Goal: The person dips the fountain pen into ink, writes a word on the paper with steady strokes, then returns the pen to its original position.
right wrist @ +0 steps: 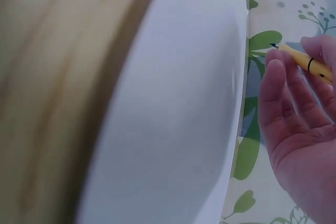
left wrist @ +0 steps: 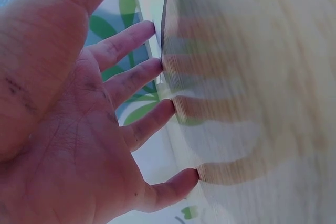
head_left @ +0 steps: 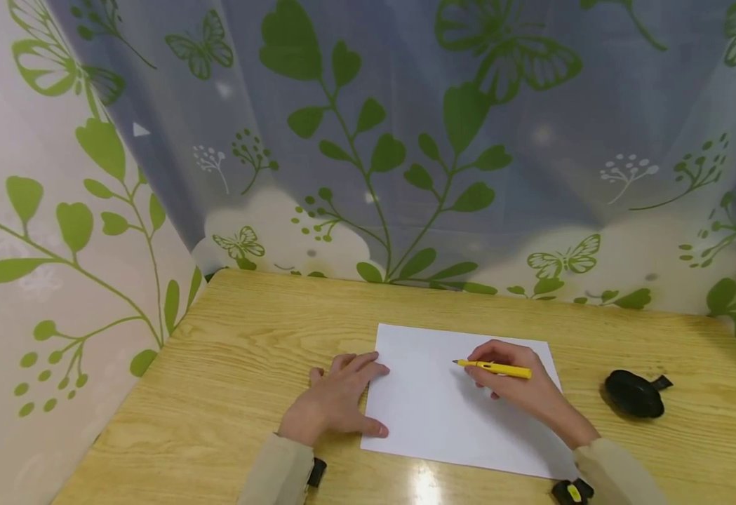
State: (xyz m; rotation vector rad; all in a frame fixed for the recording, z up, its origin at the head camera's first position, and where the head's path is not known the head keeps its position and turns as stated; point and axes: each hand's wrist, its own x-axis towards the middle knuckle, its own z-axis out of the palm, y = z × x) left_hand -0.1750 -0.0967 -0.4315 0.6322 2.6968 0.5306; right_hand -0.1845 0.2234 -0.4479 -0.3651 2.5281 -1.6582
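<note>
Yellow pen (head_left: 503,369): hung above the far half of the white sheet (head_left: 418,414), apart from its surface; lay within the fingers of the right hand (head_left: 527,393), so far nearer to that hand than to the left.
Long axis: ran left to right, close to level; sloped a little towards the near side at the blunt right end.
Tip: pointed left, towards the left hand (head_left: 342,400), well apart from it.
Barrel: looked smooth and bright yellow, with a dark ring in the right wrist view; narrowed to a small dark point. Could not tell an ink pen from a mechanical pencil.
Right hand: pinched the pen between thumb and fingers, reaching in from the near right; cast a soft shadow on the sheet.
Left hand: spread loosely with nothing gripped; touched the sheet's left edge with thumb and forefinger.
White sheet: lay flat on the wooden counter (head_left: 260,330), longer side left to right, without visible marks.
Black object (head_left: 634,394): rested on the counter to the right of the sheet, apart from it; unclear in kind.
Leaf-patterned cloth (head_left: 405,210): hung along the far side.
</note>
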